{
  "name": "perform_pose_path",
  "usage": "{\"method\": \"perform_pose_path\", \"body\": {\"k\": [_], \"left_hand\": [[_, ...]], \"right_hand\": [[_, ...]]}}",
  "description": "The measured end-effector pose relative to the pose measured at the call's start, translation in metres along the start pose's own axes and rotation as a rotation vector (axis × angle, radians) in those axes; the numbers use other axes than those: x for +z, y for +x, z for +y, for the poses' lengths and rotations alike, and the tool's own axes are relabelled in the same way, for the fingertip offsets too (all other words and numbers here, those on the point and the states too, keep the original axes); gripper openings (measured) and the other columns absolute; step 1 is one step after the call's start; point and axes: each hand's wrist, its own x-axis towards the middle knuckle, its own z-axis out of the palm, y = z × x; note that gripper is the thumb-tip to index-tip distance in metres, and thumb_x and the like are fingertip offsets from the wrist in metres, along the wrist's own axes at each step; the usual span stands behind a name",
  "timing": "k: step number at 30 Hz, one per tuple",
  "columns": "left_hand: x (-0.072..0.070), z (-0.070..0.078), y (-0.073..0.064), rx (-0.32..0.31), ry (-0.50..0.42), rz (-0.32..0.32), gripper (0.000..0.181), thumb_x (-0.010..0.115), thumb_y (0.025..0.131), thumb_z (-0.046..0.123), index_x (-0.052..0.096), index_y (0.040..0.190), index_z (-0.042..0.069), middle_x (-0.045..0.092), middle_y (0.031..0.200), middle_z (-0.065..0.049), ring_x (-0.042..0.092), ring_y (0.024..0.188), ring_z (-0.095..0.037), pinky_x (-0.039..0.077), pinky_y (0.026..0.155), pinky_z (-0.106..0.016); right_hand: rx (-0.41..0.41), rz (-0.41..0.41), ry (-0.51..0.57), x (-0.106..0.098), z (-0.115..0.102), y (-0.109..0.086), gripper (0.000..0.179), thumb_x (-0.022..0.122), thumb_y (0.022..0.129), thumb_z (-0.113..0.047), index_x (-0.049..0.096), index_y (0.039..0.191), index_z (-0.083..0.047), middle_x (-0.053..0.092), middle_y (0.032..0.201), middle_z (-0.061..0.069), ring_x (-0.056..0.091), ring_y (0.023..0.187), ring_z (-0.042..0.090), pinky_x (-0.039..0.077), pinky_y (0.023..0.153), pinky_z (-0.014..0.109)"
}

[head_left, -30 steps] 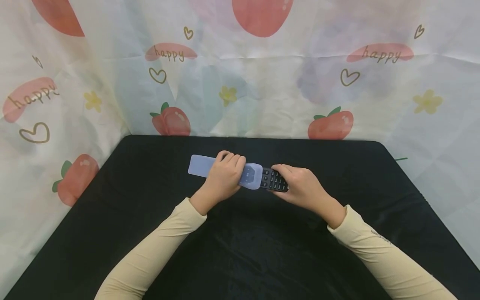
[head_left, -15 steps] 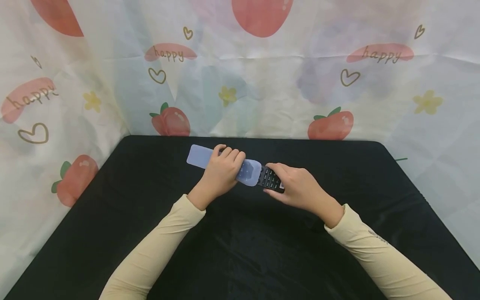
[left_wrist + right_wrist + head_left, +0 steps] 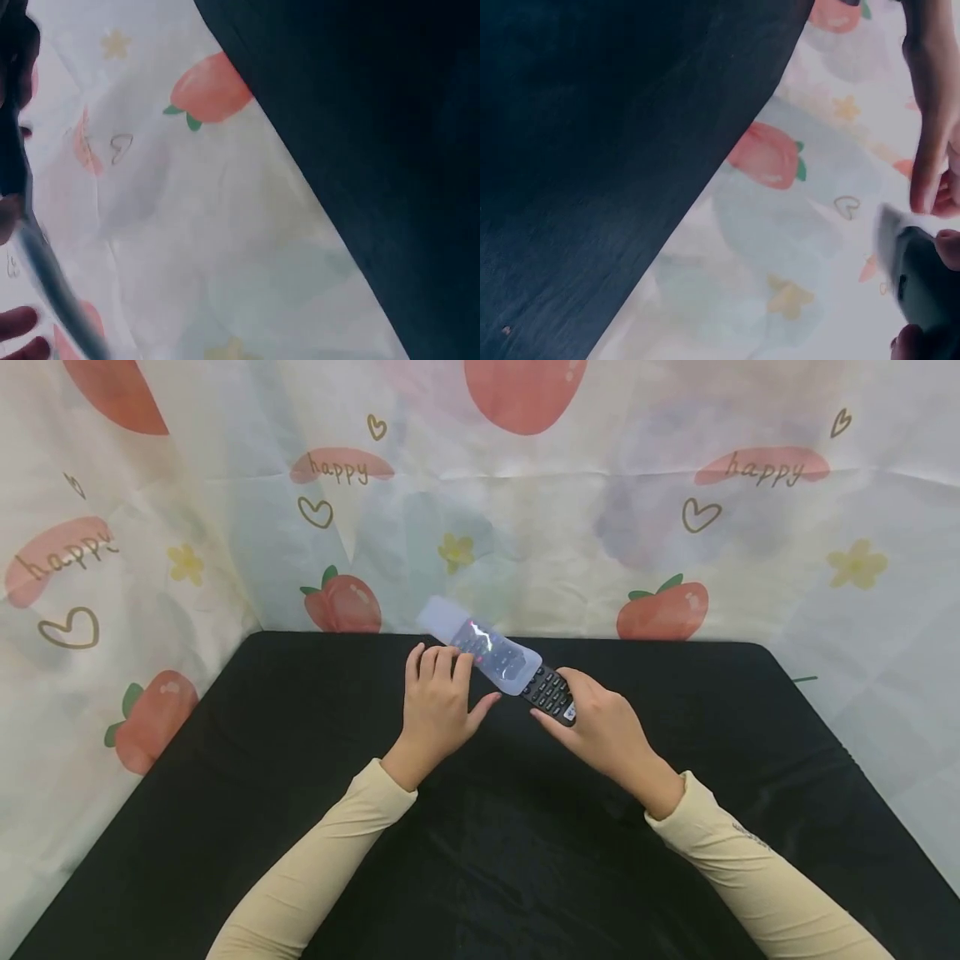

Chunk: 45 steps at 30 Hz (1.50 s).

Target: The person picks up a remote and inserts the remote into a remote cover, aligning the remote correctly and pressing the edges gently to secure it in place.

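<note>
A black remote control [image 3: 550, 693] with rows of buttons is partly covered by a translucent bluish sleeve [image 3: 517, 662], whose loose far end [image 3: 441, 617] extends past the remote. My right hand [image 3: 607, 722] grips the remote's bare lower end, thumb on the near side. Tilted, the remote points up and to the left. My left hand [image 3: 437, 706] has its fingers spread, fingertips right at the sleeve's near edge and thumb stretched toward the remote. In the left wrist view the sleeve [image 3: 56, 289] is seen edge-on; in the right wrist view the remote [image 3: 922, 274] is blurred.
A black cloth [image 3: 495, 843] covers the table under both hands. Behind its far edge and along the sides hangs a pale curtain [image 3: 525, 552] printed with strawberries, hearts and flowers.
My left hand, earlier wrapped round the sleeve, has let go and spread its fingers. The remote and sleeve have tilted, their far end rising and shifting right, still in my right hand.
</note>
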Motion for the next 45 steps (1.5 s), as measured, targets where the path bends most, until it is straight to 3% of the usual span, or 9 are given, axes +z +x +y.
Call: {"method": "perform_pose_path", "body": {"k": [6,14,21,32,35,39,42,45], "left_hand": [[-0.004,0.011,0.000,0.073,0.072,0.068,0.048,0.070,0.074,0.055,0.064,0.083,0.008,0.064,0.081,-0.005,0.057,0.085,-0.024,0.040,0.095,-0.044],[-0.003,0.015,0.000,0.063,0.115,0.072,0.011,0.069,0.081,0.019,0.065,0.078,0.008,0.066,0.078,-0.003,0.057,0.081,-0.021,0.042,0.095,-0.042],[-0.001,0.014,0.002,0.064,0.075,0.128,0.009,0.060,0.085,0.010,0.065,0.077,0.009,0.066,0.080,-0.003,0.056,0.080,-0.021,0.043,0.094,-0.042],[0.001,0.015,0.000,0.062,0.010,0.218,0.011,0.060,0.085,0.008,0.065,0.076,0.008,0.064,0.077,-0.002,0.056,0.079,-0.019,0.044,0.088,-0.038],[0.001,0.014,0.000,0.056,0.013,0.208,0.012,0.060,0.086,0.009,0.065,0.075,0.009,0.064,0.076,-0.002,0.056,0.079,-0.019,0.044,0.088,-0.039],[0.000,0.011,0.003,0.025,0.038,0.149,0.012,0.061,0.085,0.017,0.065,0.078,0.009,0.065,0.078,-0.003,0.056,0.080,-0.022,0.042,0.091,-0.042],[-0.002,0.011,0.006,0.010,0.048,0.118,0.021,0.063,0.083,0.030,0.064,0.080,0.009,0.064,0.078,-0.005,0.057,0.081,-0.023,0.041,0.091,-0.044],[-0.003,0.014,0.008,0.016,0.050,0.127,0.034,0.063,0.082,0.042,0.063,0.084,0.008,0.064,0.080,-0.006,0.058,0.082,-0.024,0.041,0.089,-0.044]], "right_hand": [[0.020,0.026,0.016,0.000,-0.010,0.002,0.057,0.081,0.070,-0.026,0.056,0.108,0.010,0.066,0.091,0.019,0.061,0.065,0.023,0.054,0.055,0.036],[-0.028,0.001,0.020,0.000,-0.016,0.002,0.057,0.078,0.073,-0.025,0.053,0.113,0.009,0.063,0.094,0.018,0.060,0.067,0.022,0.054,0.056,0.035],[0.024,0.023,0.017,0.005,-0.022,0.002,0.057,0.075,0.077,-0.025,0.051,0.115,0.010,0.061,0.092,0.020,0.059,0.066,0.023,0.054,0.055,0.036],[0.046,0.087,-0.016,0.014,-0.033,0.003,0.058,0.074,0.078,-0.023,0.049,0.117,0.011,0.058,0.087,0.020,0.058,0.063,0.024,0.053,0.053,0.036],[-0.005,0.116,-0.078,0.017,-0.031,0.006,0.060,0.076,0.076,-0.024,0.050,0.116,0.012,0.058,0.086,0.020,0.058,0.063,0.024,0.053,0.054,0.036],[-0.099,0.169,-0.278,0.019,-0.023,0.012,0.061,0.076,0.076,-0.032,0.052,0.114,0.009,0.058,0.089,0.020,0.057,0.073,0.031,0.050,0.064,0.039],[-0.138,0.200,-0.407,0.020,-0.015,0.015,0.062,0.077,0.074,-0.036,0.054,0.112,0.006,0.058,0.095,0.019,0.053,0.084,0.034,0.042,0.071,0.045],[-0.160,0.219,-0.452,0.023,-0.008,0.015,0.064,0.080,0.070,-0.038,0.054,0.111,0.004,0.056,0.096,0.017,0.050,0.088,0.034,0.039,0.076,0.047]]}}
